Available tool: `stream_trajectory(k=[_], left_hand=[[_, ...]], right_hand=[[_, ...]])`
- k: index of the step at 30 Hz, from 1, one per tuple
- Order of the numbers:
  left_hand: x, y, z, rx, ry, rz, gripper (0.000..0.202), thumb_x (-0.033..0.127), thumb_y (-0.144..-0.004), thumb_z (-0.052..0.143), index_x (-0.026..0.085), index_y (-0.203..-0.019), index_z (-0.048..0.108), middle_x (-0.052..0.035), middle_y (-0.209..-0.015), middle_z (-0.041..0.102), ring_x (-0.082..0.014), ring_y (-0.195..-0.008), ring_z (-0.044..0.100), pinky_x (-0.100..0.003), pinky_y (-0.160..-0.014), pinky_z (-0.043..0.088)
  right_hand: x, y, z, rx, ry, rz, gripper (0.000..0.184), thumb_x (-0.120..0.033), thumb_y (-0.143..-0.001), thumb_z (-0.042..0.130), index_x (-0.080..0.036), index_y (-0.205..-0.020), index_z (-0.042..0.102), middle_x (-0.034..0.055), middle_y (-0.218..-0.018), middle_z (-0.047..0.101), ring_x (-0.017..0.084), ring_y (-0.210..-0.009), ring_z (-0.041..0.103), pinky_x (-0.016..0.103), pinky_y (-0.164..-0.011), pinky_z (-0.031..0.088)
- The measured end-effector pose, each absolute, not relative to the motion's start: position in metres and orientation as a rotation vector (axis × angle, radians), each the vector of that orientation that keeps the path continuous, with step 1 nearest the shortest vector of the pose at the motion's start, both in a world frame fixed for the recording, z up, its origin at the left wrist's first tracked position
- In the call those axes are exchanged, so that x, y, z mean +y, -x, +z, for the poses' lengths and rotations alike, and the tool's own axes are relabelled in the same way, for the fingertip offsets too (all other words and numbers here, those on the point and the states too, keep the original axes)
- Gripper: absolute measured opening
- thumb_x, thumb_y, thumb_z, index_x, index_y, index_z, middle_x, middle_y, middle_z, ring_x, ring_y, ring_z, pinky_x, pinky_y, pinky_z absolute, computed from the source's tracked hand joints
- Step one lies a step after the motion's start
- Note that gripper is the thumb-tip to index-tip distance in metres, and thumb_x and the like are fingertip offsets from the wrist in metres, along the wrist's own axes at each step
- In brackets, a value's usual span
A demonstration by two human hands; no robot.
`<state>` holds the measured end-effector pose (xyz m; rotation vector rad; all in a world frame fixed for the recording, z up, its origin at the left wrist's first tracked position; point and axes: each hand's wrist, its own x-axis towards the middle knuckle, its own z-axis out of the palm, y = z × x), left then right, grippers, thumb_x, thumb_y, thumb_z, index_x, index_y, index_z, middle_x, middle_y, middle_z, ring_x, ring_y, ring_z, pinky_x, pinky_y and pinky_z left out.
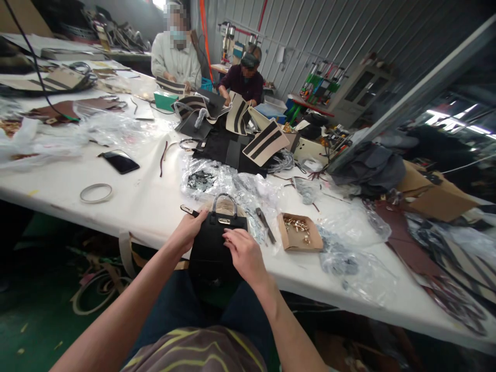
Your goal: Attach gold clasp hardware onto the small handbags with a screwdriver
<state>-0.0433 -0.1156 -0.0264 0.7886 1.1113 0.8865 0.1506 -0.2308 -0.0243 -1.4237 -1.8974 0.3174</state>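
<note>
A person seated at the edge of a long white bench point(147, 201) holds a small black handbag point(211, 248) upright against the bench edge, over the lap. The left hand point(188, 231) closes around the bag's upper left corner, thumb by a dark strap tab. The right hand point(245, 254) rests on the bag's front just below its metal clasp point(225, 221), fingertips pinched on what looks like a small gold fitting, too small to be sure. The bag's clear-wrapped handle point(225, 199) stands up behind the clasp.

Judged from this grip, the work goes best with the left hand bracing the bag firm while the right works the small part squarely at the clasp, without scuffing the front.

Right of the bag sits an open cardboard box point(299, 232) of gold hardware; beyond the bag lie crumpled plastic bags point(217, 178) and striped bag panels point(265, 142). Left of the bag lie a phone point(120, 161) and a ring point(96, 192). Far beyond the bag, two other people point(176, 54) work before a corrugated wall.
</note>
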Motion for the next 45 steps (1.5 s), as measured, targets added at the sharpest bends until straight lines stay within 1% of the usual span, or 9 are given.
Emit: stream_trajectory(k=[4,8,10,13,17,26,30,37,45], left_hand=[[-0.119,0.054,-0.029,1.026,-0.742,0.859,0.045,0.052,-0.083,0.094,0.013,-0.103,0.082,-0.0155,-0.101,0.086,-0.0317,-0.095,0.083,-0.036,-0.083,0.067],[-0.118,0.055,-0.033,0.961,-0.679,0.835,0.042,0.044,-0.084,0.095,0.01,-0.105,0.083,-0.0173,-0.104,0.086,-0.0285,-0.092,0.082,-0.033,-0.081,0.066],[-0.118,0.053,-0.034,0.944,-0.682,0.802,0.042,0.043,-0.083,0.095,0.01,-0.106,0.083,-0.0178,-0.104,0.086,-0.0287,-0.091,0.082,-0.032,-0.079,0.066],[-0.118,0.05,-0.033,0.963,-0.704,0.772,0.048,0.045,-0.082,0.096,0.013,-0.115,0.082,-0.016,-0.109,0.086,-0.0291,-0.094,0.082,-0.031,-0.075,0.065],[-0.123,0.05,-0.029,1.002,-0.772,0.767,0.057,0.046,-0.077,0.097,0.015,-0.122,0.081,-0.0148,-0.11,0.086,-0.0302,-0.096,0.081,-0.031,-0.073,0.063],[-0.128,0.049,-0.029,1.007,-0.839,0.86,0.046,0.042,-0.075,0.093,0.016,-0.111,0.082,-0.0121,-0.1,0.086,-0.034,-0.099,0.081,-0.04,-0.091,0.064],[-0.129,0.047,-0.028,1.003,-0.853,0.879,0.046,0.041,-0.076,0.092,0.017,-0.114,0.082,-0.0114,-0.1,0.086,-0.035,-0.103,0.08,-0.042,-0.096,0.064],[-0.132,0.045,-0.022,0.987,-0.881,0.888,0.052,0.045,-0.075,0.09,0.017,-0.118,0.08,-0.0119,-0.108,0.085,-0.0353,-0.111,0.079,-0.044,-0.105,0.061],[-0.131,0.043,-0.025,0.987,-0.901,0.88,0.05,0.044,-0.076,0.083,0.018,-0.119,0.079,-0.009,-0.108,0.085,-0.0345,-0.116,0.077,-0.043,-0.106,0.061]], right_hand=[[-0.222,-0.139,-0.033,-1.837,1.525,0.262,0.033,-0.013,-0.11,0.054,-0.024,-0.134,0.074,0.0135,-0.145,0.074,0.03,-0.136,0.068,0.049,-0.114,0.059],[-0.209,-0.136,-0.039,-1.578,1.478,0.312,0.025,-0.023,-0.113,0.053,-0.023,-0.128,0.073,0.0174,-0.165,0.06,0.032,-0.154,0.056,0.056,-0.123,0.052],[-0.199,-0.136,-0.037,-1.362,1.451,0.37,0.023,-0.032,-0.111,0.06,-0.022,-0.124,0.076,0.0177,-0.158,0.063,0.032,-0.149,0.061,0.051,-0.117,0.058],[-0.184,-0.144,-0.027,-1.259,1.418,0.447,0.026,-0.04,-0.102,0.074,-0.021,-0.118,0.083,0.0148,-0.137,0.073,0.027,-0.119,0.074,0.038,-0.097,0.065],[-0.172,-0.166,-0.014,-1.497,1.425,0.567,0.021,-0.036,-0.096,0.082,-0.024,-0.112,0.088,0.0053,-0.104,0.082,0.019,-0.081,0.071,0.032,-0.08,0.061],[-0.172,-0.194,-0.014,-1.796,1.432,0.546,0.023,-0.025,-0.096,0.079,-0.027,-0.117,0.089,0.0048,-0.111,0.088,0.024,-0.09,0.082,0.039,-0.09,0.067],[-0.175,-0.193,-0.012,-1.85,1.435,0.542,0.031,-0.022,-0.097,0.076,-0.025,-0.127,0.085,0.0054,-0.118,0.087,0.023,-0.096,0.083,0.039,-0.095,0.067],[-0.173,-0.189,-0.005,-1.961,1.371,0.467,0.019,-0.02,-0.099,0.073,-0.023,-0.112,0.086,0.0064,-0.107,0.086,0.021,-0.089,0.08,0.035,-0.089,0.064],[-0.17,-0.189,-0.011,-1.956,1.289,0.44,0.023,-0.015,-0.095,0.072,-0.025,-0.112,0.084,0.0044,-0.102,0.085,0.02,-0.08,0.078,0.034,-0.08,0.064]])
